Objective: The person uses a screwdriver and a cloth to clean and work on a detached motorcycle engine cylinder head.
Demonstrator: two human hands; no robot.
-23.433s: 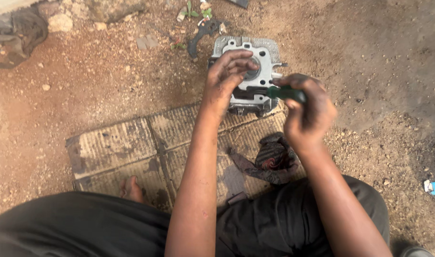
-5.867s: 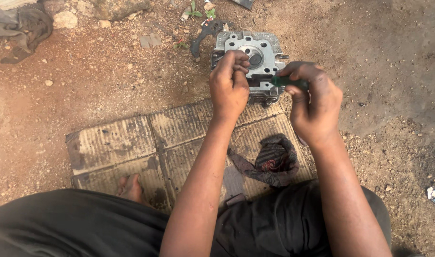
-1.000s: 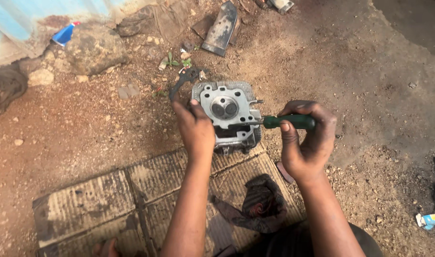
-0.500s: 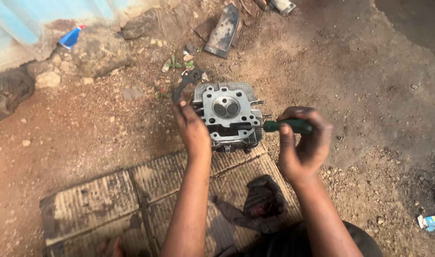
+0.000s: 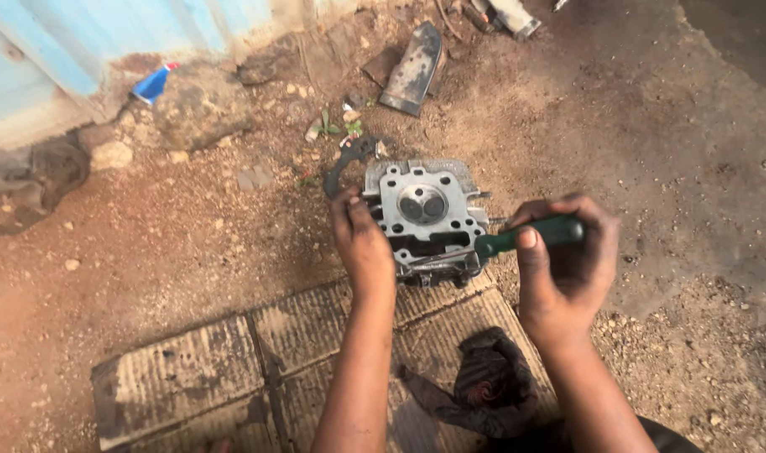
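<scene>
I am bracing the cylinder head [image 5: 423,220] with my left hand [image 5: 364,243] spread on its side, while my right hand [image 5: 565,267] is gripping a green-handled screwdriver [image 5: 527,236] at its edge; work looks mid-way.

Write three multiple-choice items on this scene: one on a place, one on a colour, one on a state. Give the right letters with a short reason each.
1. Where does the metal engine part sit?
A. At the far edge of the flattened cardboard
B. Inside a bucket
C. On a workbench

2. What colour is the tool handle in the right hand?
A. Yellow
B. Green
C. Red

3. How is the left hand placed?
A. Raised in the air
B. Resting on the dark rag
C. Pressed against the engine part's left side

Answers: 1 A, its near edge meets the cardboard on the dirt ground. 2 B, the handle shows dark green between the fingers. 3 C, the fingers lie on the part's left edge.
</scene>
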